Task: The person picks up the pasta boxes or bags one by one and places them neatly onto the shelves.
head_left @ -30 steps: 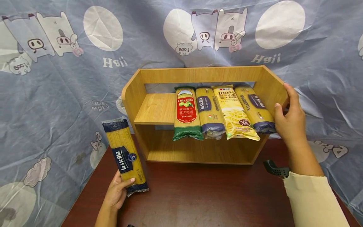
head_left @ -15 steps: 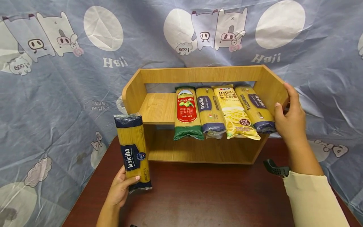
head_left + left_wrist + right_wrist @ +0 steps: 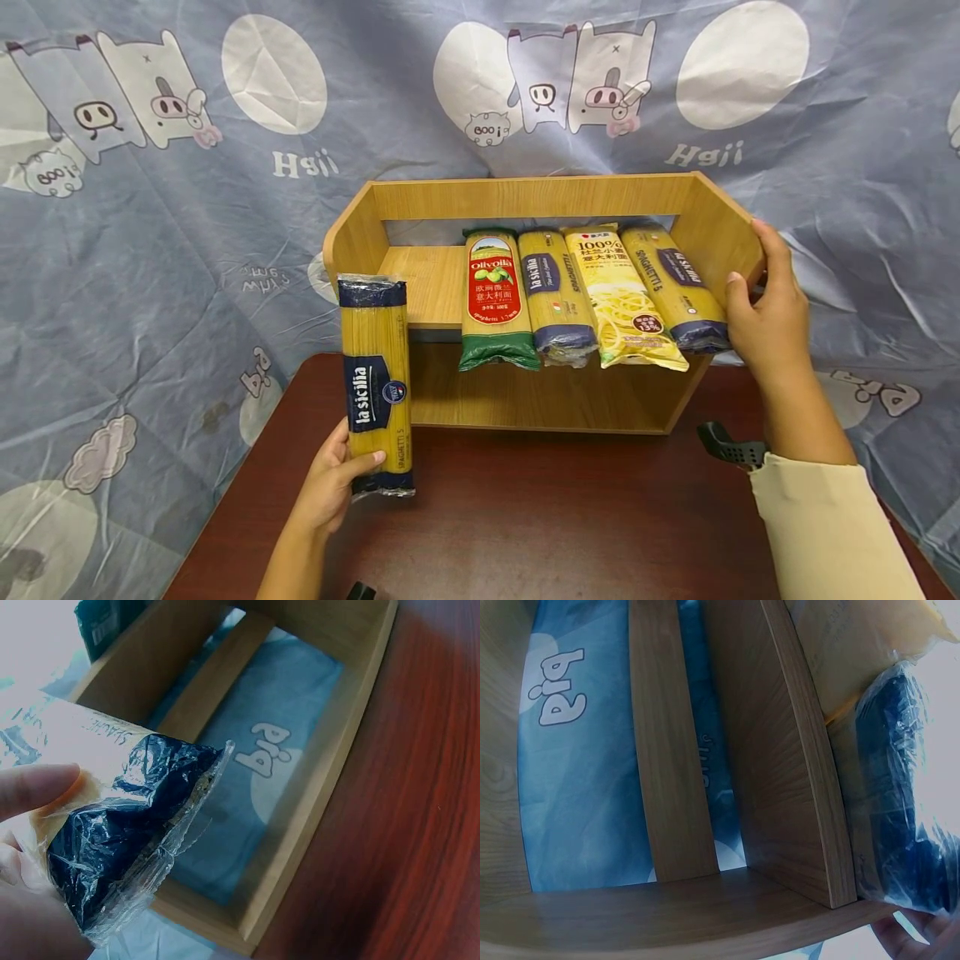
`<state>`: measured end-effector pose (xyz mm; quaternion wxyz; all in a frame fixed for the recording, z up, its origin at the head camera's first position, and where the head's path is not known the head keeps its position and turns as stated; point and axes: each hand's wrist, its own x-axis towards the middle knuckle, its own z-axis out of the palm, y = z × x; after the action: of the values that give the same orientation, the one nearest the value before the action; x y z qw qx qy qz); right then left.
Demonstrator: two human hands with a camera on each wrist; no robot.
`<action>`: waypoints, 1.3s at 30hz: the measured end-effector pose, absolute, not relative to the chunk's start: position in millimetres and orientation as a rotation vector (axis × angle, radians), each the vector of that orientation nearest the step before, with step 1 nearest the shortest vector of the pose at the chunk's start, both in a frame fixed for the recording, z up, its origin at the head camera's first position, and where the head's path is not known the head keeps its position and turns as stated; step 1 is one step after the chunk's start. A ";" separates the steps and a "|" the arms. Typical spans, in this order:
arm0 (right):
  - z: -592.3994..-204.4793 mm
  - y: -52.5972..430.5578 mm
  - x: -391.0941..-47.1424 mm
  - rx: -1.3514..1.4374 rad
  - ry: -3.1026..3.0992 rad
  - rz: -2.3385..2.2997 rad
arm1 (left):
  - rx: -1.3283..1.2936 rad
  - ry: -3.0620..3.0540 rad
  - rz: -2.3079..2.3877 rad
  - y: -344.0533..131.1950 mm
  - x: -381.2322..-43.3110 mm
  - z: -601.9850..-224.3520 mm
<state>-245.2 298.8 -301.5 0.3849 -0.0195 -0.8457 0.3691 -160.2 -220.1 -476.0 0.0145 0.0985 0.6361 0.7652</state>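
My left hand [image 3: 330,479] grips the lower end of a yellow and dark blue pack of spaghetti [image 3: 378,350], held upright in front of the left side of a wooden shelf [image 3: 525,198]. In the left wrist view the thumb lies across the spaghetti pack [image 3: 135,802] near its crinkled clear end. My right hand [image 3: 772,312] holds the front edge of the shelf's right side panel, fingers outside and thumb toward the front. Beside it on the upper board lies another blue-ended spaghetti pack [image 3: 675,287], also in the right wrist view [image 3: 900,795].
Left of that pack lie a yellow noodle pack [image 3: 618,292], a second la Sicilia pack [image 3: 555,292] and a green and red Olivoilà pack [image 3: 495,300], their ends jutting past the board. The shelf stands on a dark red table [image 3: 562,517] before a patterned cloth [image 3: 405,100].
My left hand has moved right and slightly up with the spaghetti pack, which has turned from leaning left to nearly upright and now overlaps the shelf's left side. The right hand stays put.
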 end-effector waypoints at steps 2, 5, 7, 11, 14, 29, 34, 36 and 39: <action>-301.3 298.8 -245.0 -0.051 -2.159 0.937 | 0.302 1.973 2.383 -217.5 -161.4 -472.8; -301.0 298.7 -244.6 -0.052 -2.166 0.936 | 0.298 1.960 2.387 -213.7 -163.5 -468.4; -300.8 298.7 -244.5 -0.052 -2.166 0.940 | 0.307 1.942 2.391 -211.2 -164.8 -465.2; -300.8 298.8 -244.5 -0.051 -2.162 0.951 | 0.332 1.900 2.395 -206.4 -167.1 -458.9; -300.8 299.0 -244.6 -0.053 -2.162 0.953 | 0.346 1.875 2.393 -203.4 -168.7 -454.6; -301.2 299.0 -244.5 -0.064 -2.170 0.917 | 0.406 1.877 2.328 -194.2 -172.3 -427.9; -300.5 299.0 -243.7 -0.062 -2.177 0.937 | 0.422 1.841 2.330 -191.2 -175.5 -419.6; -300.4 299.1 -243.6 -0.061 -2.180 0.944 | 0.436 1.815 2.336 -190.0 -176.5 -416.0; -300.5 299.1 -244.2 -0.060 -2.181 0.945 | 0.440 1.776 2.347 -188.0 -177.5 -409.5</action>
<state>-244.2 299.1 -300.5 0.3726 -0.0233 -0.8513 0.3688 -177.5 -188.0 -409.5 0.0828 0.1473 0.5947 0.7860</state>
